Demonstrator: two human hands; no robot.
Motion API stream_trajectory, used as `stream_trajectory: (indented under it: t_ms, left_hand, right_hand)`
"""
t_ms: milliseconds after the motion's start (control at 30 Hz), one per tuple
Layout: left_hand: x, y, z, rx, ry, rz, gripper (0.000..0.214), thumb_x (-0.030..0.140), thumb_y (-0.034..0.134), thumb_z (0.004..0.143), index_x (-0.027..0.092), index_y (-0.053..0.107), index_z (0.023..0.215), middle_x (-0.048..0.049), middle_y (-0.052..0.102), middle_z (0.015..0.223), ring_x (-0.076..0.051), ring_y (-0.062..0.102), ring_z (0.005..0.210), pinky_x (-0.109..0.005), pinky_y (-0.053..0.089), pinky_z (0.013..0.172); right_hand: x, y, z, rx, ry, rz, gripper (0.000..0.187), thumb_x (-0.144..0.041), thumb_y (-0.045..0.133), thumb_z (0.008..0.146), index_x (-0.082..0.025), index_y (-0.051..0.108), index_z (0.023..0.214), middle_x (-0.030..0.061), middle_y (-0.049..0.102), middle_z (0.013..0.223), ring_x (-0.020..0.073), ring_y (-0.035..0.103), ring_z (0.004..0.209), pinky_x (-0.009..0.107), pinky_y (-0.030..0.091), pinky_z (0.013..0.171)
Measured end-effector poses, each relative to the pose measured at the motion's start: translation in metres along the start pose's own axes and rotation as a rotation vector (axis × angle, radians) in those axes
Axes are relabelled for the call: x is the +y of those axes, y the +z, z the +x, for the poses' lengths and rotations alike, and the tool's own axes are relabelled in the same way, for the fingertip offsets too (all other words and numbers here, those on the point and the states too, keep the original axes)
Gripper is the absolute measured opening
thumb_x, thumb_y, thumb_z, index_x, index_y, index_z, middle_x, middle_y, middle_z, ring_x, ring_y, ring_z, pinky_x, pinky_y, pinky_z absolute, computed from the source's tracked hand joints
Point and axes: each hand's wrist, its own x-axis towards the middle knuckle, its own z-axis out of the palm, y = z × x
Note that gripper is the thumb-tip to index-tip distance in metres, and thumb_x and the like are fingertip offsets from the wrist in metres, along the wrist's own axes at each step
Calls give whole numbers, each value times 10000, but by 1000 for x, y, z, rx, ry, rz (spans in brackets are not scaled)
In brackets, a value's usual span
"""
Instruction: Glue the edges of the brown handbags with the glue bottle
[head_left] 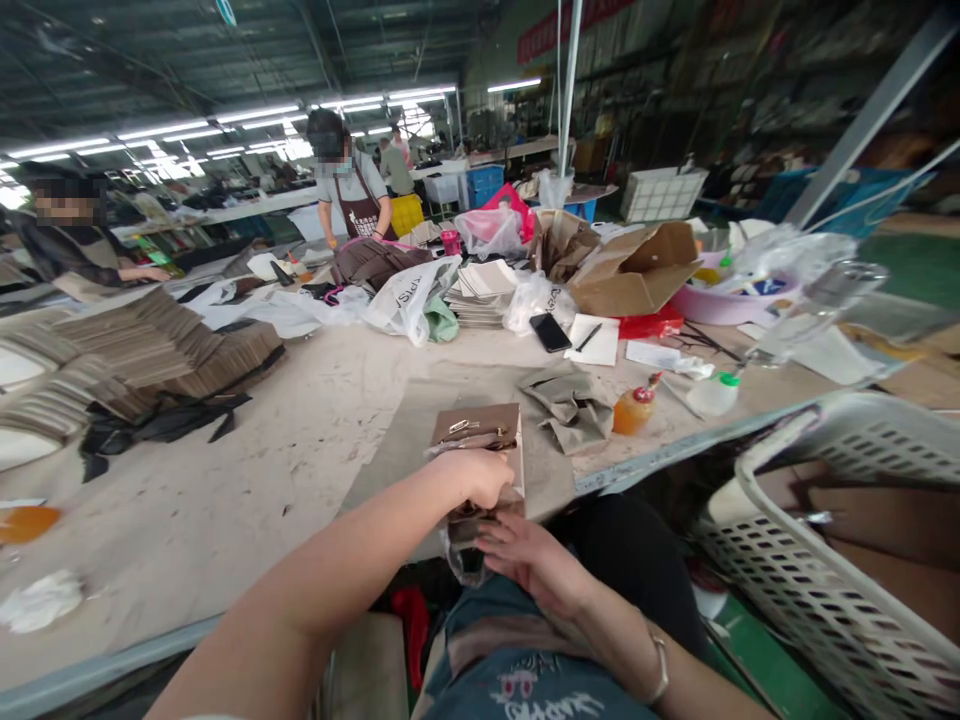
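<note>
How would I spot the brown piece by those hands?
Find the pale worktable, then its near edge, where the person's left hand and right hand are. The brown piece lies there over a grey-brown sheet. Unlike the crumpled material to its right, it has a straight far edge and small gold-coloured fittings.

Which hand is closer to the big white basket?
Right. The right hand is left of the basket, by the near end of the brown piece; the left hand is slightly farther left and forward, over that piece.
</note>
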Motion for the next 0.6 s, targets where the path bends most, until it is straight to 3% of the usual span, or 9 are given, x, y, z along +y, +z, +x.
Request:
stream_trajectory:
  t_ms: [100,200,267,367,467,533,600]
  left_hand:
    - [12,-1,-3,58,-28,-61,370,177,622,642,167,654,1011,-158,632,1093,-296,645,846,-360,496,689]
    - [32,18,-14,221,-120,-108,764,112,616,615,143,397,1346,-205,466,1314,-334,583,1035,-407,479,814]
    - [45,38,-21,372,-113,-214,911,44,583,586,161,253,1428,-195,407,1350,-358,504,1154,-430,452,890]
    - [57,68,-25,599,-42,-481,885,38,526,627,205,221,1441,-153,398,1335,-319,447,1223,-431,421,969]
    - [64,87,-26,801,-57,-661,902,44,499,672,158,96,1471,-173,287,1436,-284,279,1349,-445,280,1100]
    - [68,96,-29,849,-47,-725,902,57,488,713,125,15,1478,-179,175,1512,-260,158,1401,-447,186,1142]
    - [74,105,-37,806,23,-752,848,80,481,752,126,54,1483,-159,152,1540,-251,117,1415,-455,161,1147]
  right_hand:
    - [-2,-5,25,-57,-30,238,200,-275,661,670,-212,635,859,19,689,962,240,595,1051,447,429,924]
    - [-7,-13,35,-131,22,267,316,-427,558,769,-199,635,974,48,693,941,250,625,952,499,434,896]
    - [-7,-13,37,-127,-21,224,393,-468,518,792,-193,617,1054,56,688,965,240,629,931,465,449,883]
    - [0,-10,43,-31,-126,148,372,-432,536,763,-153,628,992,68,690,886,245,629,928,404,476,855]
    - [6,-9,54,86,-164,88,286,-344,577,742,-128,626,923,46,676,746,239,641,853,372,497,813]
    - [8,-10,60,150,-196,51,240,-320,576,764,-130,622,903,28,664,704,221,644,789,356,509,781]
    - [8,-11,63,203,-234,2,208,-327,568,806,-135,620,868,21,658,705,193,639,731,344,519,750]
